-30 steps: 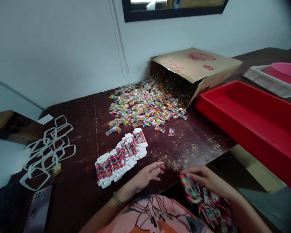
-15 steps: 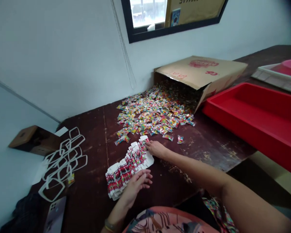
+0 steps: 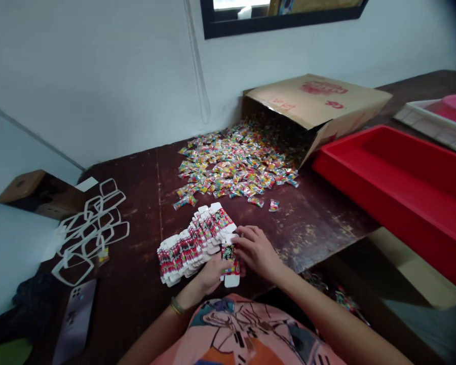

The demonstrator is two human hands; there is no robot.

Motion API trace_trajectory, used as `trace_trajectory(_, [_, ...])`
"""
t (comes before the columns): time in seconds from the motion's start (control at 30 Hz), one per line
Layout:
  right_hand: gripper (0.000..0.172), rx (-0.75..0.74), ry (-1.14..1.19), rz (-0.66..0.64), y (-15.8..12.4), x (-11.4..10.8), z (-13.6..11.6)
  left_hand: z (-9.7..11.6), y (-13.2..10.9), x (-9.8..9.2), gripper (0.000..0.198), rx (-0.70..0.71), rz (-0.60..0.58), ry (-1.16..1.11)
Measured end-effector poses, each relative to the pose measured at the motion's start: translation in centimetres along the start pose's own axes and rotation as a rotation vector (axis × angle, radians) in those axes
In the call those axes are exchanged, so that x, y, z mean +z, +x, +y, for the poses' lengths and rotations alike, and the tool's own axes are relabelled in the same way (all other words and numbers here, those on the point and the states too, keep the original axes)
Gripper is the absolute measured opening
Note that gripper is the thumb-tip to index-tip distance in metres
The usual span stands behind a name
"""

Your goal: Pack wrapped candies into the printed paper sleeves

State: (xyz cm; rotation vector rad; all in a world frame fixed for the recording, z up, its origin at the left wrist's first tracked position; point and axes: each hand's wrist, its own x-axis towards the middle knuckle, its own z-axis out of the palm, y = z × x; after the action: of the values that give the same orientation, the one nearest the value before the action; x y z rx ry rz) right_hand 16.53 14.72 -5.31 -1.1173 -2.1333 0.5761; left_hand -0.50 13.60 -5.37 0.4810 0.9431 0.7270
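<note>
A fanned stack of flat printed cartons [image 3: 192,239] lies on the dark wooden table [image 3: 311,223] in front of me. Both hands hold one flat carton [image 3: 230,261] taken off the stack, just above the table's near edge. My left hand [image 3: 213,271] grips its left side and my right hand [image 3: 255,249] pinches its top right. Beyond the stack spreads a heap of small colourful candy packets [image 3: 237,167], spilling from a cardboard box [image 3: 319,104] lying on its side.
A long red tray [image 3: 403,187] sits at the right, a white tray with a pink bowl [image 3: 446,116] behind it. White card offcuts [image 3: 91,228] and a phone [image 3: 76,319] lie at the left. More packets rest in my lap [image 3: 344,299].
My right hand came back from the far end of the stack toward me. Both hands now hold a single carton lifted off the stack near the table edge.
</note>
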Motion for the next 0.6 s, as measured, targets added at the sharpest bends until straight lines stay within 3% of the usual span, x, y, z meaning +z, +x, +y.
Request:
trace_trajectory(0.1, [0.019, 0.100, 0.181, 0.007, 0.1, -0.5, 0.1, -0.5, -0.1, 1.2, 0.027, -0.008, 0.022, 0.047])
trace_trajectory(0.2, [0.014, 0.186, 0.358, -0.081, 0.2, -1.3, 0.0, -0.6, -0.4, 1.4, 0.022, -0.029, 0.013, 0.093])
trace_trajectory(0.37, [0.022, 0.115, 0.756, -0.434, 0.9, -4.0, 0.9, -0.1, -0.9, 1.2, 0.028, -0.075, -0.275, 0.350])
trace_trajectory(0.43, [0.022, 0.128, 0.814, -0.427, 0.7, -4.2, 1.2, -0.6, -0.6, 1.4, 0.035, 0.038, -0.169, 0.472])
trace_trajectory(0.53, [0.017, 0.311, 0.776, -0.232, -0.4, -3.1, 1.2, -2.0, 0.1, 1.8, 0.039, 0.156, 0.123, 0.524])
trace_trajectory(0.6, [0.029, 0.433, 0.796, -0.142, -1.5, -2.3, 1.0, -2.9, 0.3, 2.0, 0.039, 0.153, 0.153, 0.510])
